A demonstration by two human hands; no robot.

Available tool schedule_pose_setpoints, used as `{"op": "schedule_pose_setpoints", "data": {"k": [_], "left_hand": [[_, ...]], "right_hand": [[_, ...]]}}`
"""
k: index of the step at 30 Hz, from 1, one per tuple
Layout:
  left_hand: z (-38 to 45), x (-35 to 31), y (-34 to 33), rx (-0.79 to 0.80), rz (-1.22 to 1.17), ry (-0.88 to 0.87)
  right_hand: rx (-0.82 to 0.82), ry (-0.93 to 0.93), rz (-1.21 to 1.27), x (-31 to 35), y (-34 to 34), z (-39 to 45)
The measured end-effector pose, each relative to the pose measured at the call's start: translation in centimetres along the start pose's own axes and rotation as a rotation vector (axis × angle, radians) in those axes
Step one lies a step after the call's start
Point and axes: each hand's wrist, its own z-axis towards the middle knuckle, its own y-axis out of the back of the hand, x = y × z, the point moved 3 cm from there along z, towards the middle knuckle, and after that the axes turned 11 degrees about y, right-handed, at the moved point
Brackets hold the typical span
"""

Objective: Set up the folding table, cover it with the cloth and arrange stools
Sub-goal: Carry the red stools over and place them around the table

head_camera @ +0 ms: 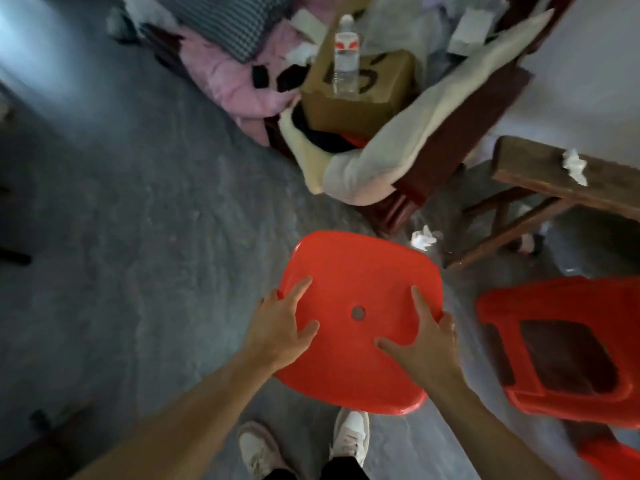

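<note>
A red plastic stool (360, 271) with a small round hole in its seat is right in front of me, seen from above. My left hand (280, 330) grips the seat's left edge, thumb and forefinger spread on top, other fingers curled under the rim. My right hand (424, 341) grips the right edge the same way. A second red stool (561, 341) lies tipped on its side to the right, its hollow underside facing up. The stool's legs are hidden under the seat.
A cardboard box (363, 98) with a water bottle (346, 60) on it, pink and white cloths (228, 84) and a dark red wooden piece (464, 140) are piled ahead. A wooden bench (554, 178) stands at right. Crumpled tissue (424, 237) lies on the grey floor (138, 220).
</note>
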Motion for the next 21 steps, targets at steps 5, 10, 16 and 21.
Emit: {"op": "schedule_pose_setpoints", "data": {"k": [5,10,16,21], "left_hand": [[-2.8,10.4,3.1,-0.080,-0.074,0.161],[-6.5,21.5,4.9,-0.127,-0.117,0.291],[-11.6,32.8,5.7,-0.190,-0.245,0.409],[-14.7,39.9,5.9,-0.219,-0.345,0.493]], "right_hand": [[0.118,0.168,-0.058,7.3,-6.3,-1.2],[0.216,0.322,-0.118,14.0,-13.8,-3.7],[0.292,0.457,-0.170,20.7,-22.5,-7.7],[0.342,0.532,-0.198,24.3,-28.4,-10.6]]}}
